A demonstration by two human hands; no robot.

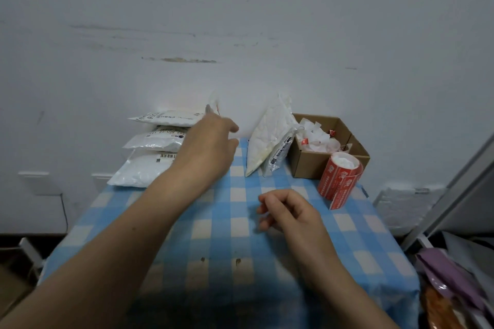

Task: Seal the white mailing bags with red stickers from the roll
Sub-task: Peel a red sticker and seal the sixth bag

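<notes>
We can make out little print. On the top mailing bag [168, 117] of the stack at ten o'clock on the desk [230, 235], black digits show upside down, perhaps "16". The second bag [155, 139] carries a line of upside-down digits, roughly "602 11", blurred. The third bag [141, 168] bears a barcode. The red sticker roll [338, 177] at two o'clock has white Chinese characters, too blurred to read.
</notes>
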